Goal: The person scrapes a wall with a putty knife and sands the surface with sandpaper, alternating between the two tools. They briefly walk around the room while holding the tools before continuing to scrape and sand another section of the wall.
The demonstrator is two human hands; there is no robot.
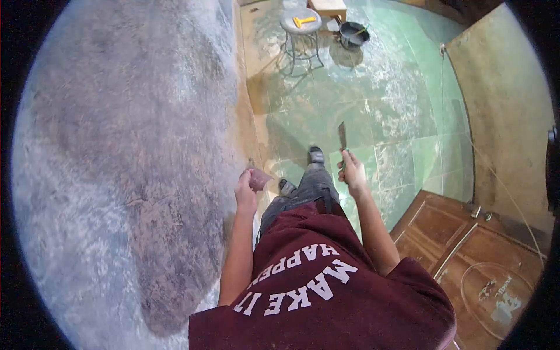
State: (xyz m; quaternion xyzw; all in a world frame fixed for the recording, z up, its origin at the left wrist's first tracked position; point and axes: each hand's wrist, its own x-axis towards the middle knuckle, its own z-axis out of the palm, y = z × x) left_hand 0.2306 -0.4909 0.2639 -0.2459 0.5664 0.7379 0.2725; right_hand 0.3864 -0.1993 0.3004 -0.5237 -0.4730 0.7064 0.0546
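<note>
My left hand (246, 192) is closed on a small reddish-brown sheet that looks like sandpaper (260, 179), held close beside the wall. In my right hand (353, 173) is a putty knife (342, 135), gripped by its green handle with the narrow dark blade pointing away from me. Both hands are in front of my body, above the floor and apart from each other. The wall (146, 146) on my left has a patchy grey and whitish surface.
A round metal stool (301, 24) carries a yellow scraper-like tool (304, 22). Beside it are a black bucket (353, 37) and a wooden stool (328, 7). The green tiled floor (350, 99) has white smears. Brown wooden doors (443, 221) stand at right, near a hanging cable (507, 192).
</note>
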